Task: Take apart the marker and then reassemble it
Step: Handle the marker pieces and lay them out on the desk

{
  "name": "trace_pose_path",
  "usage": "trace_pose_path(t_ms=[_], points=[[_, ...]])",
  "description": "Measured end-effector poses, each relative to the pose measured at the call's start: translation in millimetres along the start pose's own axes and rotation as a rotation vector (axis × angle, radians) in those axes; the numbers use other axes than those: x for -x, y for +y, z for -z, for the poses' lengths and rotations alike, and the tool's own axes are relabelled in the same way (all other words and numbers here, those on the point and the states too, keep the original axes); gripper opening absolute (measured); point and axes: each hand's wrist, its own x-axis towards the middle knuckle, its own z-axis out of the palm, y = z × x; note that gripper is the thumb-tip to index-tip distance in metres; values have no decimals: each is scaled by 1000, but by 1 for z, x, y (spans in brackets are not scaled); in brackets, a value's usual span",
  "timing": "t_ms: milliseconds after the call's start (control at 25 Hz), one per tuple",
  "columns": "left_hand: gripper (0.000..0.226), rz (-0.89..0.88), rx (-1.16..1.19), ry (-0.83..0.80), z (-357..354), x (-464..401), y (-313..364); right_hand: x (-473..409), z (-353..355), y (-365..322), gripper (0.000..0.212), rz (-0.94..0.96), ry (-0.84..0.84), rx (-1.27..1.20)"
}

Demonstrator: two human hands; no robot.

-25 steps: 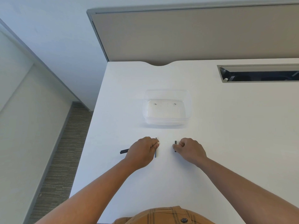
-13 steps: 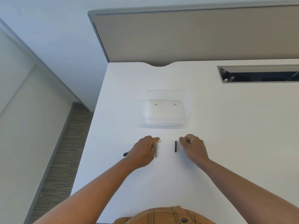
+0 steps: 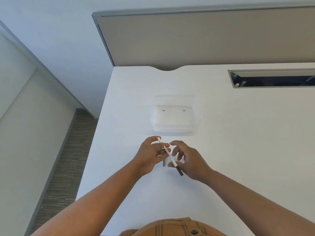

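Observation:
My left hand [image 3: 150, 155] grips the marker [image 3: 167, 151], a thin white barrel with red print and a black end. It is held above the table, slanting from upper left to lower right, black end nearest me. My right hand [image 3: 190, 161] is beside its lower part with fingers spread; the thumb sits close under the barrel. A short dark marker piece [image 3: 163, 163] lies on the table, partly hidden below my left hand. A second dark piece [image 3: 184, 157] shows just behind my right fingers.
A clear plastic container [image 3: 175, 127] stands on the white table [image 3: 238, 142] just beyond my hands. A cable slot [image 3: 272, 78] is cut into the table at the far right. The table's left edge drops to the carpeted floor.
My left hand has lifted the white marker barrel off the table and turned it. My right hand has let go of the small dark piece, opened, and moved in toward the marker.

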Motion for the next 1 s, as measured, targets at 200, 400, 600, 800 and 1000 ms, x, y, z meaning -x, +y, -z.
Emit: trace_pose_path(t_ms=[200, 400, 600, 800, 1000], points=[[18, 71, 99, -20, -2, -2, -11, 0, -3, -12, 23, 183, 222, -78], [28, 212, 41, -52, 0, -7, -21, -9, 7, -34, 18, -38, 185, -247], [48, 197, 246, -55, 0, -13, -13, -13, 29, -77, 48, 182, 426, -220], [54, 190, 274, -170, -12, -14, -17, -10, 3, -82, 42, -28, 145, -75], [46, 204, 309, -178, -13, -24, -24, -11, 8, -74, 43, -25, 206, -178]])
